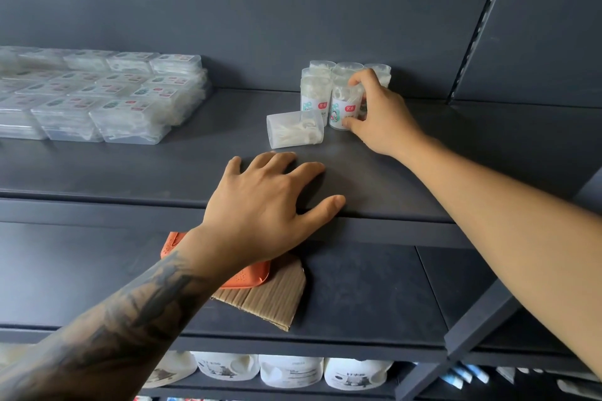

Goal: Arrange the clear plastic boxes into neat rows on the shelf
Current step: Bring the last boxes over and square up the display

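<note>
Fingers first: my right hand (378, 114) has its fingers curled over the top and its thumb low on the side of an upright clear tub (344, 107), gripping it at the front of a small cluster of tubs (338, 75) near the back wall. My left hand (267, 202) lies flat, fingers spread and relaxed, on the front edge of the dark shelf (97, 169), holding nothing. Far left on that shelf I see the flat clear boxes (104, 98), stacked in tight rows, well apart from both hands. Just beyond my left fingertips a tipped tub (294, 128) lies on its side, touching the upright ones. Below, an orange tray (247, 277) sits on cardboard (270, 299); white jugs (290, 371) line the lowest level.
</note>
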Action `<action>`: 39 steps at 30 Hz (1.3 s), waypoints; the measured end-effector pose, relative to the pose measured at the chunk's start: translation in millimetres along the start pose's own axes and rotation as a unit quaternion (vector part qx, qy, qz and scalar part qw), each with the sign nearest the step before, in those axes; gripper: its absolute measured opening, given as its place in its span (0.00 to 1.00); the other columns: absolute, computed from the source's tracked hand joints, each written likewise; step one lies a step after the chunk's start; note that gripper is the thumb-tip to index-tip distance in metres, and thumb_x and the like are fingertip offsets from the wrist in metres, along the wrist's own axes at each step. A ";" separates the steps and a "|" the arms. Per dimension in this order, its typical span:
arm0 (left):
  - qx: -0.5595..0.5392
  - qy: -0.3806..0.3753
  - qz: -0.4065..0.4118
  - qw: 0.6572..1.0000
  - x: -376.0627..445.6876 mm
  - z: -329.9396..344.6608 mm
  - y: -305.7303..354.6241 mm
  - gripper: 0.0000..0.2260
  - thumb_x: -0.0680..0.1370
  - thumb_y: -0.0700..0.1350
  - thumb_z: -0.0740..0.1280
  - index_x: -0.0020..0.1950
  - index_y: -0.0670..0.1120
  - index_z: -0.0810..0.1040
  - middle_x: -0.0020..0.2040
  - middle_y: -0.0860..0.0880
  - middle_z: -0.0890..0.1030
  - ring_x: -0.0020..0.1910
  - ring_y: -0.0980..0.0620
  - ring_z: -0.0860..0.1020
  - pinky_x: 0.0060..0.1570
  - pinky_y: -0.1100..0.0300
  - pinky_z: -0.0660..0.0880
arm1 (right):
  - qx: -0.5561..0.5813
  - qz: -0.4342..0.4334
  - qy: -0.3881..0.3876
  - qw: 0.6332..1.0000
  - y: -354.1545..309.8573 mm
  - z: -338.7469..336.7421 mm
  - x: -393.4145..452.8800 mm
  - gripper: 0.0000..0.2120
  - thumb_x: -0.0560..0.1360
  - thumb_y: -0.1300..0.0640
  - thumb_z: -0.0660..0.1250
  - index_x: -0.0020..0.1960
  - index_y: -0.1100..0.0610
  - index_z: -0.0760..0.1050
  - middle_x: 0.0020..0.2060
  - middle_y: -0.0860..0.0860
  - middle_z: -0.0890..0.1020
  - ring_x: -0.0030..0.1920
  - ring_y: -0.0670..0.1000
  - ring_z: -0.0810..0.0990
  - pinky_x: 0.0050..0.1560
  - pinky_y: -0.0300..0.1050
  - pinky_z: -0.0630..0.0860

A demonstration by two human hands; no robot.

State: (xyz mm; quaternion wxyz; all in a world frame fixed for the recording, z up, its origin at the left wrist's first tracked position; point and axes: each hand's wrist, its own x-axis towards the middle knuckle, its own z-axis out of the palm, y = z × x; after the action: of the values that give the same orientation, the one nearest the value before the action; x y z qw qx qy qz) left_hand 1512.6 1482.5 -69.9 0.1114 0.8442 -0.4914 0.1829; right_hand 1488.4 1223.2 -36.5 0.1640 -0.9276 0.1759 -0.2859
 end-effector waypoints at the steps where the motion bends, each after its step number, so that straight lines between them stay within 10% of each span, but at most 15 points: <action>1: -0.003 -0.001 0.000 1.000 0.2 -0.4 0.3 0.32 0.78 0.76 0.43 0.72 0.63 0.71 0.69 0.55 0.76 0.70 0.50 0.73 0.63 0.44 0.71 | -0.003 0.002 -0.002 1.000 -0.4 0.1 -0.6 0.26 0.75 0.59 0.73 0.66 0.49 0.63 0.50 0.55 0.79 0.46 0.55 0.77 0.43 0.48 0.72; 16: -0.036 0.112 -0.075 0.990 38.5 -23.9 -7.8 0.22 0.76 0.65 0.67 0.65 0.55 0.77 0.61 0.48 0.79 0.57 0.41 0.79 0.53 0.49 0.72 | 0.011 0.030 -0.027 0.999 -17.6 -20.5 -54.2 0.25 0.76 0.56 0.73 0.70 0.51 0.67 0.55 0.50 0.74 0.56 0.55 0.78 0.54 0.48 0.74; 28: -0.081 0.000 -0.093 0.992 71.8 -5.0 -9.9 0.28 0.78 0.57 0.70 0.76 0.54 0.68 0.70 0.46 0.74 0.64 0.39 0.77 0.57 0.46 0.75 | 0.058 0.000 -0.066 0.996 -22.2 -25.6 -76.7 0.22 0.77 0.50 0.73 0.70 0.47 0.73 0.66 0.49 0.78 0.66 0.49 0.77 0.62 0.44 0.73; 39: -0.377 0.058 -0.034 0.924 58.8 -2.6 14.8 0.24 0.74 0.56 0.77 0.69 0.54 0.77 0.54 0.57 0.82 0.51 0.55 0.81 0.53 0.65 0.76 | 0.334 -0.041 -0.023 0.942 -13.4 -30.8 -94.0 0.24 0.75 0.58 0.76 0.68 0.49 0.74 0.60 0.49 0.83 0.59 0.48 0.82 0.58 0.44 0.77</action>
State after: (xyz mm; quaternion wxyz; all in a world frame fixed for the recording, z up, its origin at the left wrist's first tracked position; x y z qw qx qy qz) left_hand 1525.7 1429.8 -42.8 0.4561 0.7436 -0.4881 0.0287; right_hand 1400.5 1268.3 -51.3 0.4562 -0.8323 0.0288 -0.3135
